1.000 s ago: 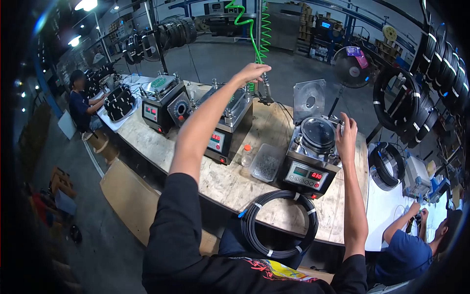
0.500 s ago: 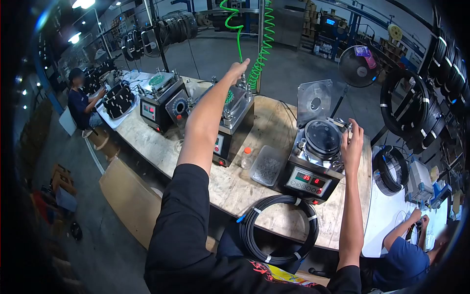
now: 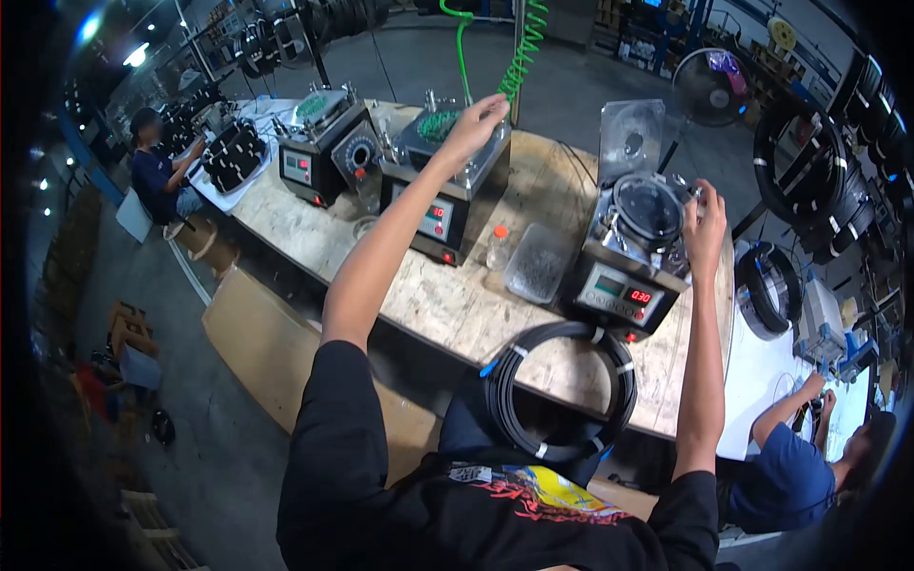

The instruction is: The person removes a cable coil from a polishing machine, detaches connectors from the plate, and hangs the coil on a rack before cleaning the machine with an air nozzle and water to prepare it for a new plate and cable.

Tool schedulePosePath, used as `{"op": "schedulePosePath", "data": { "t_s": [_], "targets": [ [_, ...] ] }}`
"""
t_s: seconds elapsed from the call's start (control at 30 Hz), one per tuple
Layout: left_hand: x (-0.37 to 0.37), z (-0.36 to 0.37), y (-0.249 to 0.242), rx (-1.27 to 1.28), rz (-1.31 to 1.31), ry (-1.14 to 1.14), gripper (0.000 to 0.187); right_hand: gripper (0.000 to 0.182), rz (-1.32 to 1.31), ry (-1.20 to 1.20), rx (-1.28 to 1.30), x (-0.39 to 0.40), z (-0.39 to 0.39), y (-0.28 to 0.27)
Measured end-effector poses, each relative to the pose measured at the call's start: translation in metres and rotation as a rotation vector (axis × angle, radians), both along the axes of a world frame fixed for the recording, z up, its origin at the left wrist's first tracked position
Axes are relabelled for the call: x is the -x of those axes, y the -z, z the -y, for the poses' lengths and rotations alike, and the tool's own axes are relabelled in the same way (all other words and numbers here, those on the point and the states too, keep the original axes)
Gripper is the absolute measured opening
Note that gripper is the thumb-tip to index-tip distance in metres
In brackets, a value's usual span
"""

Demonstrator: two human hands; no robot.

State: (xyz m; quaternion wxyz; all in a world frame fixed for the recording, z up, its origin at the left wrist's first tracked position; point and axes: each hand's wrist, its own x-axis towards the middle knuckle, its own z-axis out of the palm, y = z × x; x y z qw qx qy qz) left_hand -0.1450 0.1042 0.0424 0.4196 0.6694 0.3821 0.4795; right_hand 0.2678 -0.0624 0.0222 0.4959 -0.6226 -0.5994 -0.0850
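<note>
machine (image 3: 621,287) by right hand (image 3: 705,226), green hose (image 3: 519,71) by left hand (image 3: 475,131)

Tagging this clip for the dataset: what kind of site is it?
Likely a cable assembly workshop: coiled black cable, benchtop machines with lit red displays on a wooden bench, and co-workers seated nearby.

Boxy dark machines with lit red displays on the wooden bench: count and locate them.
3: the left machine; the middle machine, partly behind the left arm; the right machine, beside the clear plastic tray.
</note>
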Motion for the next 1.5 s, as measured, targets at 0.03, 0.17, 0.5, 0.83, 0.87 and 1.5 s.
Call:
{"op": "schedulePosePath", "data": {
  "t_s": [0.03,0.17,0.5,0.83,0.87,1.5],
  "targets": [
    [-0.001,0.026,0.009,0.005,-0.005,0.008,0.067,0.034,-0.013,-0.010,0.005,0.000,0.000,0.001],
    [-0.010,0.091,0.076,-0.017,-0.053,0.017,0.074,0.034,-0.019,-0.026,-0.011,-0.005,-0.003,0.004],
    [-0.010,0.110,0.239,0.102,-0.339,-0.204,0.079,0.032,-0.007,-0.019,-0.045,0.002,0.005,0.000],
    [-0.068,0.087,0.090,-0.364,-0.240,-0.328,0.053,0.033,-0.145,-0.145,-0.074,-0.009,-0.001,0.004],
    [-0.081,0.090,0.065,-0.484,-0.242,-0.342,0.052,0.035,-0.140,-0.146,-0.032,-0.011,0.001,0.000],
    [-0.221,0.109,0.012,-0.265,0.136,-0.216,0.040,0.055,0.514,0.101,0.324,-0.044,0.056,-0.052]
  ]
}}
